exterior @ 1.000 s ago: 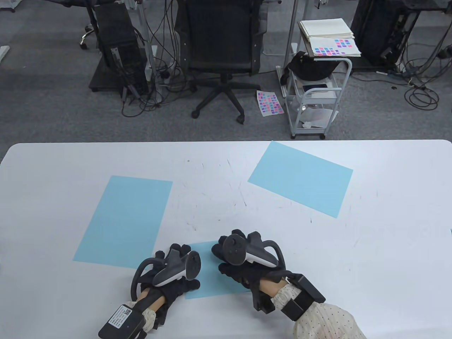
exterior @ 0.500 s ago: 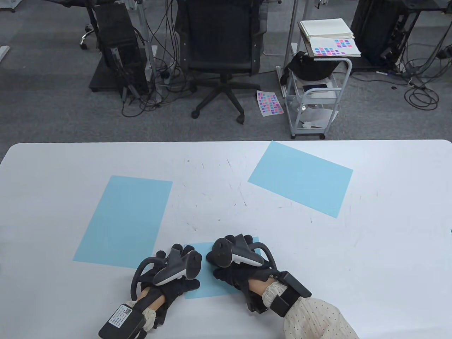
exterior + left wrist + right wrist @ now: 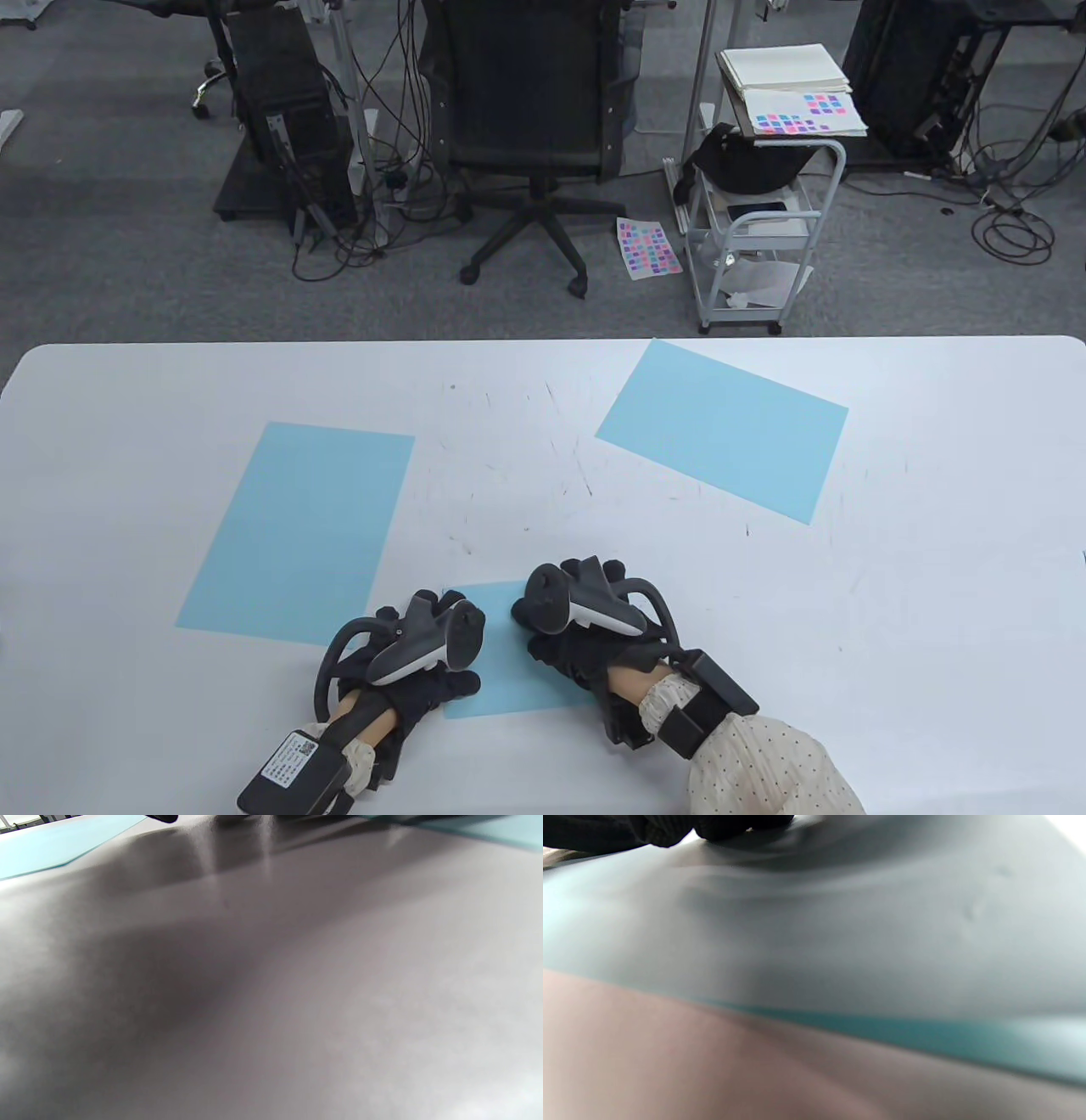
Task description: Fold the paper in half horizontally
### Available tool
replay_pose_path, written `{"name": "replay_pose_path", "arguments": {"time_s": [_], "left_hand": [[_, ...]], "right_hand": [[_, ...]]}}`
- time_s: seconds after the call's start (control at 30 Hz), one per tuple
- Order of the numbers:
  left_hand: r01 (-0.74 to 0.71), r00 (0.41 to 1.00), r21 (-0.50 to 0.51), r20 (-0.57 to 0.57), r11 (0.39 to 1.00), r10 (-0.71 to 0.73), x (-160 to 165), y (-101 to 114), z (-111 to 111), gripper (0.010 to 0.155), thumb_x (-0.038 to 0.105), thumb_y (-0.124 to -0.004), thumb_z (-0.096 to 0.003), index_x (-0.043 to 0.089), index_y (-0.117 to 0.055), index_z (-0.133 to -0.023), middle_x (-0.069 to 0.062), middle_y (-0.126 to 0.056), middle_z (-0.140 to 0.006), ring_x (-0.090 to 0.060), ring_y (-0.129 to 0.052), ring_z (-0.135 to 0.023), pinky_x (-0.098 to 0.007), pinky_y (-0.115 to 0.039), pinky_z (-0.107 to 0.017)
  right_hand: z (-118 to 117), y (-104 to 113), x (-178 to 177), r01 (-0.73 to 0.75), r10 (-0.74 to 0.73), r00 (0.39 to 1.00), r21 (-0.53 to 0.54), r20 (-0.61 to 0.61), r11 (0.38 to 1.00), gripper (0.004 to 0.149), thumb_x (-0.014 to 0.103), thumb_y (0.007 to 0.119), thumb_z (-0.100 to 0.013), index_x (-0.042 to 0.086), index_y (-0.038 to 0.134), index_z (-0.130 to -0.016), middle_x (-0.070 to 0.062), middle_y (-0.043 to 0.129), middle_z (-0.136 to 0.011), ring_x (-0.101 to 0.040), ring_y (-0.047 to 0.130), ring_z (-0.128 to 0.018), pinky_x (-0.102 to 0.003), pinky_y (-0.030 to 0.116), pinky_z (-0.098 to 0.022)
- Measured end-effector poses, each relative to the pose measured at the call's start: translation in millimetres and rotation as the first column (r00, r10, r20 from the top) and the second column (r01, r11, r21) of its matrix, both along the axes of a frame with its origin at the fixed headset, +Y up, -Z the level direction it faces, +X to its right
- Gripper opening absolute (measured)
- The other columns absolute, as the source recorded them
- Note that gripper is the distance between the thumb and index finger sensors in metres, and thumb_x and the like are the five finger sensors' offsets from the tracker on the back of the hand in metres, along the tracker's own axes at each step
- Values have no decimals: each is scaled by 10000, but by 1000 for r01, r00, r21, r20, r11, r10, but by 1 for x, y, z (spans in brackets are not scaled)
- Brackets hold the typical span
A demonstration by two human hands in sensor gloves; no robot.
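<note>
Blue paper (image 3: 501, 671) under both hands looks thin, light and floppy, likely slidey on the table (image 3: 891, 594); left hand (image 3: 407, 671) and right hand (image 3: 585, 645) press it flat, can't tell finger curl, so pinch an edge.

Grey carpet floor (image 3: 102, 255); black office chair (image 3: 530, 110) centred beyond white table (image 3: 933, 594); white wheeled cart (image 3: 759, 246) right; computer tower (image 3: 288, 127) left, cables (image 3: 1010, 221) trailing.

We see the folded light-blue paper (image 3: 502, 671) lying flat near the tabletop's (image 3: 933, 594) front edge, partly covered.
</note>
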State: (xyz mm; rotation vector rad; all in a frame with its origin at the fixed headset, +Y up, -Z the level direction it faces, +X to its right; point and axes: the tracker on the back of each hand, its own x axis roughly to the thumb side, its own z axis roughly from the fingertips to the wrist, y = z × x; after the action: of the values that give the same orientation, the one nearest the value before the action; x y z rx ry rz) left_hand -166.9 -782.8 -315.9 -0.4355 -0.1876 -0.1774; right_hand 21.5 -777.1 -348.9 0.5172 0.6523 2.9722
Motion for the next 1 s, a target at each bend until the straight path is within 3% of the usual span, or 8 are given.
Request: {"name": "replay_pose_path", "arguments": {"time_s": [1.0], "left_hand": [[-6, 1000, 13, 4, 1000, 6, -1, 0, 0, 763, 654, -621, -289, 553, -343, -993, 236, -274, -1140, -120, -368, -1149, -486, -473, -875]], "right_hand": [[-11, -2, 72, 42, -38, 978, -18, 205, 999, 573, 481, 651, -472, 441, 489, -1019, 214, 382, -1151, -268, 158, -1097, -640, 77, -743]]}}
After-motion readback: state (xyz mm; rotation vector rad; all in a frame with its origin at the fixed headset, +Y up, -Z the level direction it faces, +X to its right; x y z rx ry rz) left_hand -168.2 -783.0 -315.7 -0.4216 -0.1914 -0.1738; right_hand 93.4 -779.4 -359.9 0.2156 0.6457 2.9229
